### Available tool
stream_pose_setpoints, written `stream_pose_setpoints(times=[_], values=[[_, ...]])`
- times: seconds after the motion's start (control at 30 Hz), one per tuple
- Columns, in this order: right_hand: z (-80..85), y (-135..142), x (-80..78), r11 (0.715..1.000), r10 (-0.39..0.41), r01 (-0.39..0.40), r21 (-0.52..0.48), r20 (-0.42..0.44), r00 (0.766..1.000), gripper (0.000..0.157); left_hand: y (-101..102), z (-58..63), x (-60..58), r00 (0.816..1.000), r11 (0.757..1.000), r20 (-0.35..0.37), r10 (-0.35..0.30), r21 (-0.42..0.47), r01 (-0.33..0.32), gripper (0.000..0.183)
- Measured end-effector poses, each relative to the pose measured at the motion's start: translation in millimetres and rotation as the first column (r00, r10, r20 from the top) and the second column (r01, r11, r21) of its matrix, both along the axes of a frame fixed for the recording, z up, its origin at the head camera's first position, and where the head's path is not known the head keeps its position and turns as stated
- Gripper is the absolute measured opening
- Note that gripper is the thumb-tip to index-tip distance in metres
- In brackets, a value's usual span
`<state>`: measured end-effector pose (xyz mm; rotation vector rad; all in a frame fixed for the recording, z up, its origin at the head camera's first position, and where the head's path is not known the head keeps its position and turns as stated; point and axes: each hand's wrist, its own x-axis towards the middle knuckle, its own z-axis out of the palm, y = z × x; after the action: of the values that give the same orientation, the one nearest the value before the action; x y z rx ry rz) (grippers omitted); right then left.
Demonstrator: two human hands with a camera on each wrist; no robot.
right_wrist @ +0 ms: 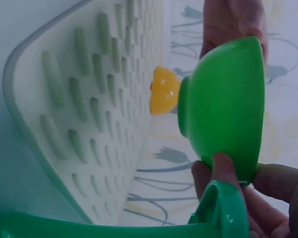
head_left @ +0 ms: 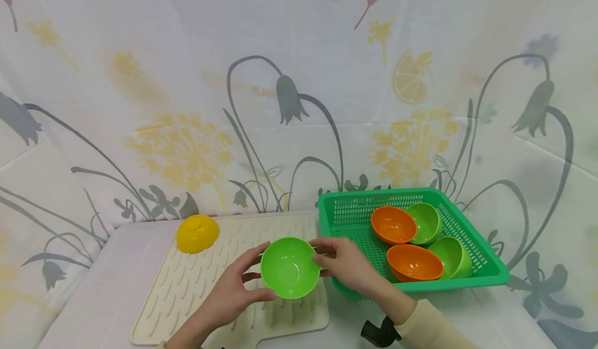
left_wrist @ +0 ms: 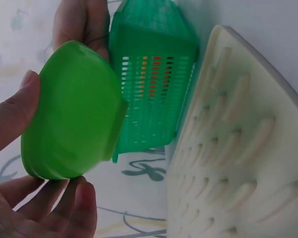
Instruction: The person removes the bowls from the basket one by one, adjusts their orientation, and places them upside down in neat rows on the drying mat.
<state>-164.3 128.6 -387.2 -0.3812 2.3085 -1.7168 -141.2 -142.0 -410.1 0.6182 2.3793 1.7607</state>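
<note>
A light green bowl (head_left: 289,268), its open side facing up toward the head camera, is held between both hands above the cream drying mat (head_left: 187,286). My left hand (head_left: 232,289) grips its left side, thumb at the near rim and fingers round the wall, as the left wrist view also shows. On the opposite side my right hand (head_left: 345,263) pinches the rim, thumb inside and fingers beneath. In the right wrist view the bowl's wall and foot (right_wrist: 221,99) show well above the mat's ridges.
A yellow bowl (head_left: 198,233) lies upside down at the mat's back left corner. To the right stands a green perforated basket (head_left: 348,219) with orange bowls (head_left: 394,224) and green bowls (head_left: 450,258). A patterned curtain (head_left: 299,157) hangs behind; a black object (head_left: 380,332) sits near the right forearm.
</note>
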Motion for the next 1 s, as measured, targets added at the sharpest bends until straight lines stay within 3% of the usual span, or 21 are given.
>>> stream_pose_setpoints(times=[0.3,0.43,0.63,1.0], values=[[-6.4,-0.1,6.0,0.996,-0.02,0.016,-0.09,-0.036,0.999,0.04,-1.9,-2.7,-6.2,0.998,0.999,0.054,0.031,0.012,-0.031,0.093],[-9.6,1.3,6.3,0.996,-0.024,0.019,-0.09,-0.052,0.998,0.039,-2.2,-9.1,-9.8,0.991,0.994,0.133,-0.031,0.112,0.016,0.093],[-12.3,2.0,6.4,0.995,-0.018,0.01,-0.098,-0.081,0.997,0.038,-2.4,-18.2,-12.1,0.955,0.967,0.264,-0.136,0.247,0.069,0.092],[-13.8,3.9,9.3,0.992,-0.032,0.015,-0.127,-0.137,0.99,0.035,-0.5,-19.7,-13.1,0.952,0.97,0.285,-0.114,0.239,0.045,0.09]])
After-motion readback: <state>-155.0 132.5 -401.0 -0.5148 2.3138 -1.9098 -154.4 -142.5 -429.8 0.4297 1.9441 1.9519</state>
